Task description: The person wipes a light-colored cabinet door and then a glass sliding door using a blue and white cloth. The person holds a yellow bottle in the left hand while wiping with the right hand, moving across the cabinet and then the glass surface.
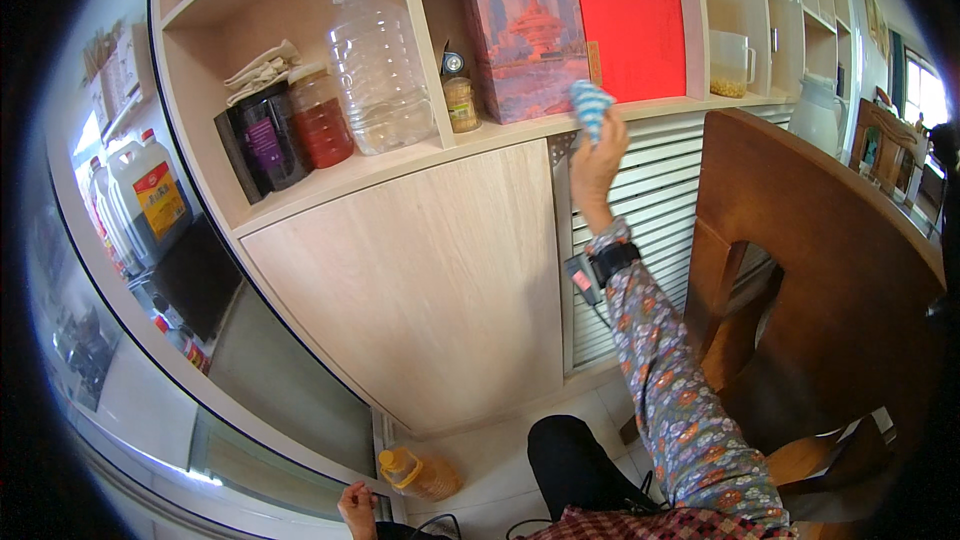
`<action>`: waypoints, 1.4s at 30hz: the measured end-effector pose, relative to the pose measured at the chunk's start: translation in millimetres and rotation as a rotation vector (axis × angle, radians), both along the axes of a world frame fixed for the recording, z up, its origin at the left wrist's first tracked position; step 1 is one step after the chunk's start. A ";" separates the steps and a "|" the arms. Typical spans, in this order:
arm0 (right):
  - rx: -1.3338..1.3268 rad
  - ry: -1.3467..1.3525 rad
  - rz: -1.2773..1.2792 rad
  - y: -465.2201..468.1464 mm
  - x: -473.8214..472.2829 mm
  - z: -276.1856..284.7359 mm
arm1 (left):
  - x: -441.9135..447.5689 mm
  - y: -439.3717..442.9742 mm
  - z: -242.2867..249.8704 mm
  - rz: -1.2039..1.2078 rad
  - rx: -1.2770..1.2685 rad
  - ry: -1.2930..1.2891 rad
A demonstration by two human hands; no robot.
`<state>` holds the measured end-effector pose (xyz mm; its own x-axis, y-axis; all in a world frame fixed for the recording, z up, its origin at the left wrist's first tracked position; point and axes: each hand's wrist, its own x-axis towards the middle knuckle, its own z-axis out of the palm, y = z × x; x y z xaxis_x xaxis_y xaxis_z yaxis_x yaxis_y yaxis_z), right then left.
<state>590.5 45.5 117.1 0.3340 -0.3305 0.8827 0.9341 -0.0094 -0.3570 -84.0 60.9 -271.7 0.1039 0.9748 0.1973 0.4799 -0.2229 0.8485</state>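
My right hand [600, 154] reaches up to the shelf edge, closed on a bunched blue-and-white striped cloth [591, 106]. The cloth is slightly blurred and overlaps the lower part of a large printed box [525, 30] beside a red panel [634, 22]; whether it touches them I cannot tell. A black band with a small device is on the right wrist. My left hand [358, 504] is low at the bottom edge, fingers curled, near a plastic bottle of yellow liquid [424, 474] on the floor; nothing shows in it.
The shelf board [360, 171] holds a large clear plastic jug [379, 67], a jar of red contents [321, 120], a dark canister [270, 139] and a small jar [461, 105]. A wooden chair [810, 240] stands close on the right. At left is a glass door frame [247, 315].
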 end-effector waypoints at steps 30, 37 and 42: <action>-0.330 -0.194 0.106 5.4 -48.8 -93.1 | -5.7 0.0 -1.6 0.011 0.006 -0.018; -0.616 0.007 0.244 -22.4 -69.4 -256.7 | 19.0 -33.5 58.0 -0.028 -0.049 0.041; -0.874 0.260 0.345 -35.4 -82.9 -302.2 | 22.6 -34.7 57.2 0.004 -0.078 0.044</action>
